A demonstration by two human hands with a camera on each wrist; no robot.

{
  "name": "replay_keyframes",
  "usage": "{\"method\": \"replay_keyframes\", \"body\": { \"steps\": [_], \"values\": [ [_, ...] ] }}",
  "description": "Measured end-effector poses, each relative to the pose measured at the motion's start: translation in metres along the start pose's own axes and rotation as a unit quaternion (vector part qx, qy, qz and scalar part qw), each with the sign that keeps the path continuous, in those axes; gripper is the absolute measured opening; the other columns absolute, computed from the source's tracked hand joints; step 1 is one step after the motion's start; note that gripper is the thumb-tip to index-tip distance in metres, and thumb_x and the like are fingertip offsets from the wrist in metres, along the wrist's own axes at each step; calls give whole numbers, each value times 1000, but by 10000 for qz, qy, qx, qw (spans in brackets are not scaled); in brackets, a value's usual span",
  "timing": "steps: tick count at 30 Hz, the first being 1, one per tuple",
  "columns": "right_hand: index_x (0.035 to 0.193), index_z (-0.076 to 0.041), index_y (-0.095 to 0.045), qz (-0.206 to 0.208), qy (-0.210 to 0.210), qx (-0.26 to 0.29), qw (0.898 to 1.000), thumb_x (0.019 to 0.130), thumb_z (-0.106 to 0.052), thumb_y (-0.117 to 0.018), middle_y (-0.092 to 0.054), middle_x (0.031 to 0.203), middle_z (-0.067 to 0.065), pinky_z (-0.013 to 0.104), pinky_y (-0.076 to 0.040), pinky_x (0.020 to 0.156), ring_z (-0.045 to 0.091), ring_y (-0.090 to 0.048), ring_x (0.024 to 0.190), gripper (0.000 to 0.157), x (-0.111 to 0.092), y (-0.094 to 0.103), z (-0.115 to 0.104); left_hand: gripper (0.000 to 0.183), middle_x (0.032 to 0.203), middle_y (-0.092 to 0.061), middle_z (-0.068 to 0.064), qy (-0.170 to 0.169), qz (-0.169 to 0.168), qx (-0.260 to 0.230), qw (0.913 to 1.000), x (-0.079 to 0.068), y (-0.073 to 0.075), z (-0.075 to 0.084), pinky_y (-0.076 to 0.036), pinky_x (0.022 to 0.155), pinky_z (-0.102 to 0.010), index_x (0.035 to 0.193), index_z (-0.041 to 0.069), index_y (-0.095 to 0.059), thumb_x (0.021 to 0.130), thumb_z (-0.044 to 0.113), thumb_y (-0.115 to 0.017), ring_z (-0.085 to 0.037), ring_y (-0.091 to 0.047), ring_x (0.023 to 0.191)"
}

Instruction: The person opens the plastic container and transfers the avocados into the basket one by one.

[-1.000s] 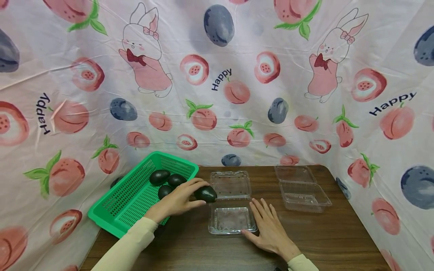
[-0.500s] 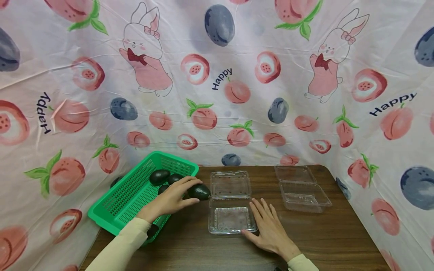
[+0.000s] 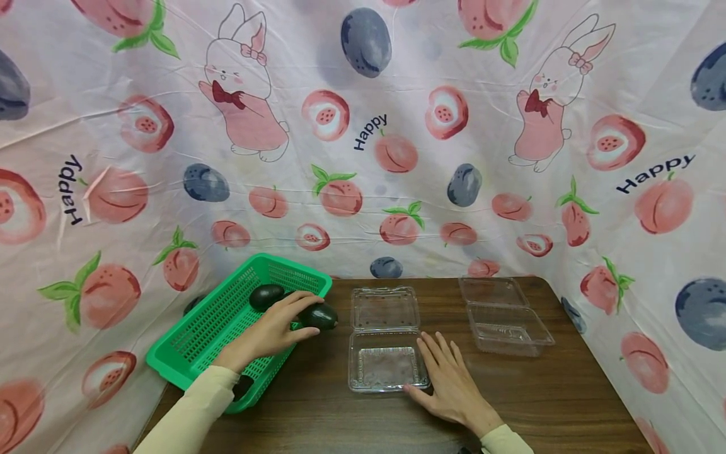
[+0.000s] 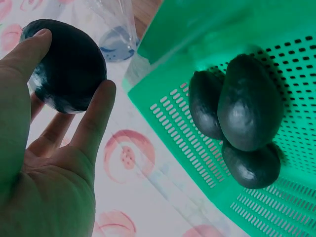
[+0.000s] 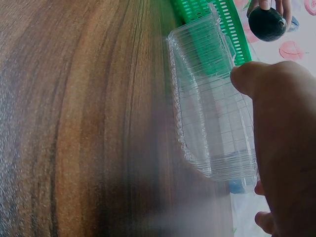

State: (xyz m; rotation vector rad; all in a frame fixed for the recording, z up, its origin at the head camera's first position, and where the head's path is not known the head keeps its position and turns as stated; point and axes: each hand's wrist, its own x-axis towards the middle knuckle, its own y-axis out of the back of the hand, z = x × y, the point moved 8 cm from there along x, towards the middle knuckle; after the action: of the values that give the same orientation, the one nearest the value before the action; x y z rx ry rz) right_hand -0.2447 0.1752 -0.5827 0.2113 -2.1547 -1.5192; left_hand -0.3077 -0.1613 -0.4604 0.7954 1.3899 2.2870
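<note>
My left hand (image 3: 269,331) grips a dark green avocado (image 3: 319,316) between thumb and fingers, held up by the right side of the green basket (image 3: 195,347). The left wrist view shows the fingers curled round this avocado (image 4: 69,69). Three more avocados (image 4: 251,103) lie in the basket; in the head view my left hand hides most of them. A clear plastic clamshell box (image 3: 387,369) stands in the middle with its lid folded back. My right hand (image 3: 454,384) rests along the box's right side, fingers straight, its thumb at the front corner.
A second clear plastic box (image 3: 505,328), deeper and with its lid up, stands at the back right of the wooden table (image 3: 544,391). A fruit-print cloth (image 3: 397,208) hangs behind and on both sides.
My left hand has moved left with the avocado, from near the clamshell box's edge back toward the green basket. The right hand and both boxes have stayed put.
</note>
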Motion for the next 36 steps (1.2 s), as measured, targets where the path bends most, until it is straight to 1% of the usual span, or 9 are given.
{"method": "replay_keyframes", "body": {
  "steps": [5, 7, 13, 16, 20, 25, 27, 32, 36],
  "values": [
    [169, -1, -48, -10, -17, 46, 10000, 100, -69, -73, -48, 178, 20, 76, -33, 132, 51, -41, 167, 101, 0, 0, 0, 59, 155, -66, -12, 23, 84, -49, 10000, -4, 7, -6, -65, 101, -52, 154, 9, -66, 101, 22, -88, -32, -69, 135],
    [169, -1, -48, 8, -12, 31, 10000, 99, -69, -74, -48, 178, 20, 76, -34, 132, 51, -41, 166, 101, 0, 0, 0, 59, 153, -67, -11, 21, 119, -39, 9999, -5, 10, -7, -66, 99, -51, 153, 10, -66, 100, 21, -89, -31, -70, 134],
    [170, -1, -48, 48, -9, -43, 10000, 99, -69, -74, -48, 177, 20, 74, -34, 133, 50, -42, 166, 101, 0, -1, 0, 58, 149, -69, -13, -30, 282, 12, 9996, -10, 21, -10, -66, 102, -55, 152, 8, -67, 100, 20, -89, -33, -72, 131],
    [170, -2, -48, 55, -10, -39, 10000, 99, -69, -75, -48, 177, 20, 74, -34, 132, 50, -42, 166, 101, 0, -1, 0, 57, 150, -69, -16, 38, 286, -134, 9995, -13, 25, -13, -68, 94, -52, 152, 6, -67, 100, 19, -88, -34, -73, 125],
    [170, -1, -48, 45, -9, -29, 10000, 99, -68, -75, -48, 177, 20, 74, -34, 133, 50, -42, 166, 101, 0, 0, 0, 59, 151, -68, -17, 243, 240, -276, 9990, -16, 29, -22, -68, 89, -46, 153, 7, -67, 100, 20, -89, -33, -71, 122],
    [169, -1, -48, 49, -10, -68, 10000, 99, -69, -74, -49, 177, 19, 74, -34, 133, 50, -42, 166, 101, 1, 0, 0, 59, 151, -69, -18, 298, 289, -171, 9990, -18, 34, -32, -67, 96, -52, 152, 6, -68, 99, 21, -90, -36, -70, 129],
    [169, -1, -49, 84, 8, -94, 9999, 98, -68, -75, -50, 176, 19, 74, -35, 132, 50, -43, 166, 101, 1, 0, 0, 59, 150, -68, -19, 295, 299, -222, 9989, -20, 35, -36, -68, 94, -53, 152, 5, -68, 99, 20, -90, -37, -70, 128],
    [169, -1, -49, 173, 66, -116, 9998, 97, -68, -77, -51, 175, 20, 73, -35, 132, 51, -44, 165, 102, 0, 2, -1, 59, 150, -68, -21, 379, 266, -353, 9983, -24, 39, -45, -69, 87, -50, 152, 3, -68, 99, 20, -89, -36, -72, 121],
    [168, -1, -50, 170, 58, -108, 9998, 97, -67, -77, -51, 175, 20, 73, -35, 132, 51, -44, 165, 101, -1, 1, -1, 59, 150, -68, -19, 464, 225, -310, 9982, -28, 41, -53, -70, 92, -50, 153, 6, -68, 100, 23, -89, -35, -73, 123]
  ]
}}
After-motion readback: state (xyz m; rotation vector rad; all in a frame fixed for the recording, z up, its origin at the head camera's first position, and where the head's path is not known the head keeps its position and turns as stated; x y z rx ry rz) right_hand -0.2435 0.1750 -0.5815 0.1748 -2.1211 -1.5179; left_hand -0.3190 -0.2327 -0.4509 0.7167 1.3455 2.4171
